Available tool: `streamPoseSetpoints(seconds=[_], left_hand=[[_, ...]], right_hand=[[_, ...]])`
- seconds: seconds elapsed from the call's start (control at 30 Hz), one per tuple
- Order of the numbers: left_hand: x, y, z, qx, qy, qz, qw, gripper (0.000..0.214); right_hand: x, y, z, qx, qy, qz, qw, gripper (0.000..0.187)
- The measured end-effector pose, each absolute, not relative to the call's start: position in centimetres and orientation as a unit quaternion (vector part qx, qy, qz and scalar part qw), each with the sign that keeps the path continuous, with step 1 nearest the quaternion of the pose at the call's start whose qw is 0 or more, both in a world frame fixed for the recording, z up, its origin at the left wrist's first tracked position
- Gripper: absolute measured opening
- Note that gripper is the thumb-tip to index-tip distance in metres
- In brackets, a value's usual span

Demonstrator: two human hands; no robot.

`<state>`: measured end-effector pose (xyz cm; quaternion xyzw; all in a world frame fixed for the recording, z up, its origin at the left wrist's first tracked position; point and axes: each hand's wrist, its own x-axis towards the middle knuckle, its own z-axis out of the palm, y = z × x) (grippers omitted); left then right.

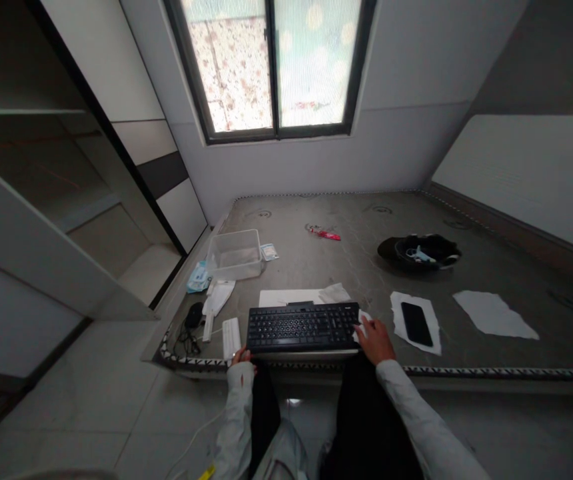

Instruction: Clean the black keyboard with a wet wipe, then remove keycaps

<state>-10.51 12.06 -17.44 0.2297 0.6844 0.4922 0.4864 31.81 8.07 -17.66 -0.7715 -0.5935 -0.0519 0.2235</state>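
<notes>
A black keyboard (302,327) lies at the near edge of a grey mattress (366,267). My left hand (241,357) grips the keyboard's near left corner, fingers curled. My right hand (375,339) rests at the keyboard's right end, fingers bent over a white wipe or paper (364,319) there. White paper (291,297) lies just behind the keyboard.
A black phone (416,323) lies on torn white paper right of my right hand. Another paper piece (494,313) is further right. A clear plastic box (235,255), a black mouse (194,315), a red item (327,234) and a black cap (419,252) sit on the mattress.
</notes>
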Motion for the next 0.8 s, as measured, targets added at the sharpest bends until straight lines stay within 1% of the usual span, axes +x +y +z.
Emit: streamPoseSetpoints(seconds=[0.13,0.3,0.57,0.8], left_hand=[[-10.5,12.1,-17.6,0.219,0.676,0.494,0.501,0.032],[-10.4,12.1,-17.7,0.215,0.677,0.498,0.498,0.037],[-10.2,11.7,-17.3,0.233,0.672,0.503,0.491,0.036],[-10.8,11.4,-17.5,0.242,0.650,0.513,0.505,0.044]], right_hand=[[30.5,7.4,-18.5,-0.745,-0.601,-0.054,0.283,0.039],[28.1,8.4,-18.3,-0.722,-0.626,-0.023,0.293,0.040],[20.7,12.4,-16.8,-0.685,-0.680,0.040,0.259,0.041],[13.2,14.3,-15.4,-0.642,-0.733,0.081,0.212,0.039]])
